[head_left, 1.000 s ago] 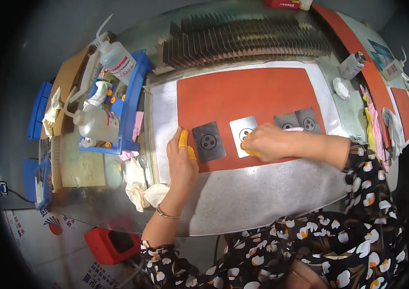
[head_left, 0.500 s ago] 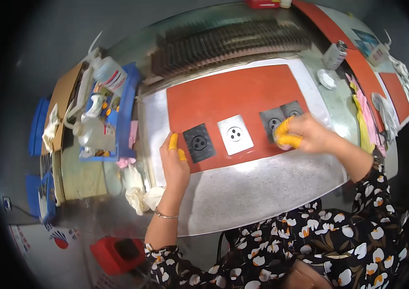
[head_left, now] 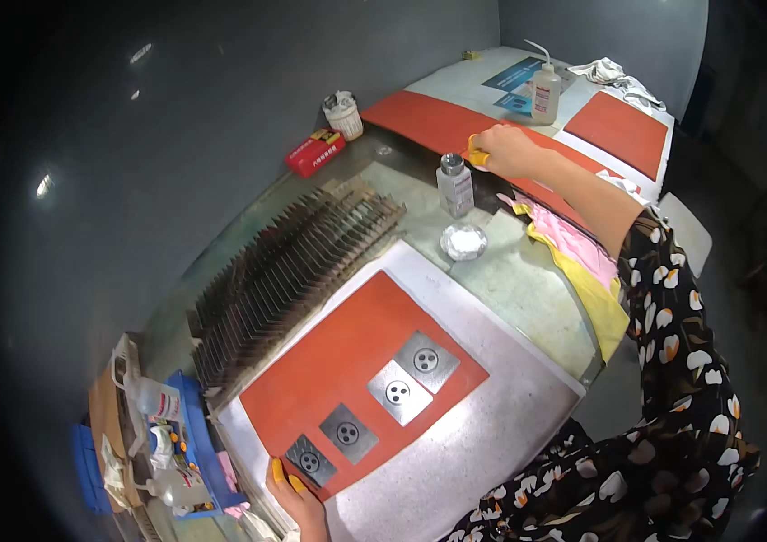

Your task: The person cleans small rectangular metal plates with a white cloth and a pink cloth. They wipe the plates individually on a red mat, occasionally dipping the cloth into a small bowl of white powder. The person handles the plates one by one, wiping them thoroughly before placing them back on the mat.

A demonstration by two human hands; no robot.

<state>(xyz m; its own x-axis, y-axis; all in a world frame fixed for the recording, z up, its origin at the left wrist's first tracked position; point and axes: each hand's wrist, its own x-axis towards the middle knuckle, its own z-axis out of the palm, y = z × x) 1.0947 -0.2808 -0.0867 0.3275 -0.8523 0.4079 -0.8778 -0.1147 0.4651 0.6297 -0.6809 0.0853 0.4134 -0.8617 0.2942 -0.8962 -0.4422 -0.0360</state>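
Several square metal plates with round, three-hole centres lie in a diagonal row on the orange mat (head_left: 311,370). The two far-right ones, a bright plate (head_left: 399,394) and a greyer plate (head_left: 425,360), touch edge to edge. My left hand (head_left: 300,504) rests at the mat's near-left edge beside the end plate (head_left: 310,462), its yellow-cotted fingers apart and holding nothing. Stretched far right, my right hand (head_left: 505,151) is over a second orange mat (head_left: 429,120), behind a white metal-capped bottle (head_left: 455,187). Its fingers are curled in; whatever they grip is hidden.
A rack of thin upright plates (head_left: 284,280) stands left of the mat. A small dish of white material (head_left: 464,242) sits by the bottle, with pink and yellow cloths (head_left: 573,244) nearby. Beyond are a spout bottle (head_left: 544,95), red box (head_left: 316,152) and blue tray (head_left: 192,425).
The view has swung to the right. My right hand has left the right-hand plates and reached out to the far mat. My left hand stays by the mat's left edge.
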